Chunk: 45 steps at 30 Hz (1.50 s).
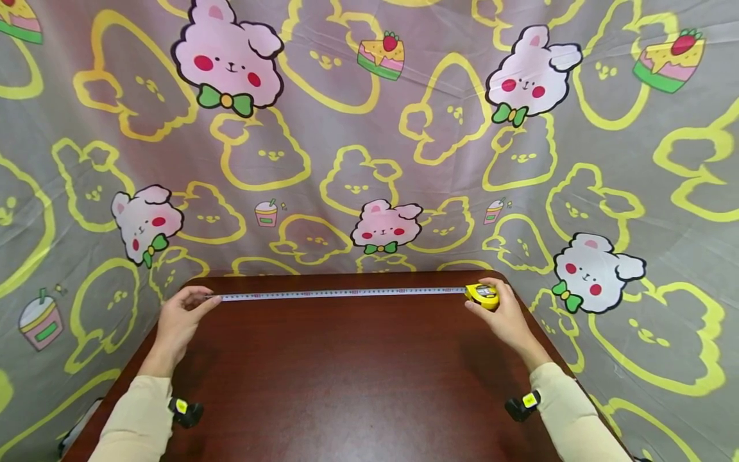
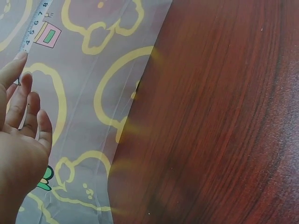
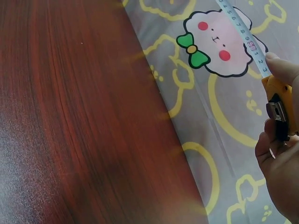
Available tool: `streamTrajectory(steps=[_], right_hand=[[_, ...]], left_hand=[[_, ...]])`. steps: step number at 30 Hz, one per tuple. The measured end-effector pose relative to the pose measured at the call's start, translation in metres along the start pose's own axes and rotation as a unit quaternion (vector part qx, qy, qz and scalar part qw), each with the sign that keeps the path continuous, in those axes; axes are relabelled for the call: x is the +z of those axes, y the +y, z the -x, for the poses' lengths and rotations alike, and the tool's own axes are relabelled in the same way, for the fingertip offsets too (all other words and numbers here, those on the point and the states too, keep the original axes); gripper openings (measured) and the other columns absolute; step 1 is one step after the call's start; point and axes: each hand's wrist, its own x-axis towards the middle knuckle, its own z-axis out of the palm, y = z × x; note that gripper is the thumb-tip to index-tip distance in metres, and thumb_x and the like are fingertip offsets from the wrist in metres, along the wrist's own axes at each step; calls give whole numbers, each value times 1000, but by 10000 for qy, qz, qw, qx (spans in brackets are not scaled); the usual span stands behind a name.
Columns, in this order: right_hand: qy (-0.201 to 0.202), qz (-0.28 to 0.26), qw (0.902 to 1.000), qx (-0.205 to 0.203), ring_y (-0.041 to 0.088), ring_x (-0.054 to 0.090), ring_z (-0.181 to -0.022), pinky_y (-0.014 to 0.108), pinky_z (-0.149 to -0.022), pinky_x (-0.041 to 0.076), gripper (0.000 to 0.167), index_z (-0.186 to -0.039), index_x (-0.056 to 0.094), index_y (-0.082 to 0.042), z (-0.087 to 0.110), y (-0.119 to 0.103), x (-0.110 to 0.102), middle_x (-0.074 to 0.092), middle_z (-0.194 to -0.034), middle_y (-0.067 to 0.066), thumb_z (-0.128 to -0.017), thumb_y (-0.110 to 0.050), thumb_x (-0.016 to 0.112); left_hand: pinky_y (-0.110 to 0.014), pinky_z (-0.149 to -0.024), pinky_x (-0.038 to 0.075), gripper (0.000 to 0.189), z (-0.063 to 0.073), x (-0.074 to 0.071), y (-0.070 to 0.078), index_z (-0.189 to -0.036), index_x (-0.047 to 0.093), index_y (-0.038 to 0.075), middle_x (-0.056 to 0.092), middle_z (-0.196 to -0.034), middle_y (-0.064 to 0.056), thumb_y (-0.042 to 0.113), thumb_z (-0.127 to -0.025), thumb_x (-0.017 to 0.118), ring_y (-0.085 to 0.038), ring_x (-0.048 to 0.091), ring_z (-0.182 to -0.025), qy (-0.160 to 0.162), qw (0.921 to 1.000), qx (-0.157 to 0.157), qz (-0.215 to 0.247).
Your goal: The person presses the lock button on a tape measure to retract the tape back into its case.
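A yellow tape measure (image 1: 482, 296) is in my right hand (image 1: 508, 319), which grips its case near the far right of the table. Its white blade (image 1: 340, 294) runs out straight to the left, across the table's far end. My left hand (image 1: 179, 327) pinches the blade's free end between thumb and fingers. In the left wrist view the low numbers of the blade (image 2: 33, 28) show just beyond the thumb. The right wrist view shows the case (image 3: 279, 107) with a metal belt clip, partly covered by the right hand (image 3: 285, 182).
The dark red-brown wooden table (image 1: 358, 372) lies below both hands. A grey curtain (image 1: 323, 128) with rabbit and yellow outline prints hangs behind the table and along both sides. Small black cameras sit on both wrists.
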Motion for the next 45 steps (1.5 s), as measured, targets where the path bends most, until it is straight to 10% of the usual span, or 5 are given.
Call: streamTrajectory(steps=[45], right_hand=[[-173,-519,9985,-14,30,52,-108,23,-82,47,66,-136,51,-5,-1,-17,35,49,-124,15,-85,-24,88]], left_hand=[[-20,-74,44,41,4,20,0,-118,66,-1,66,-97,5,29,-95,79,-10,56,-89,-261,9995,116,-165]])
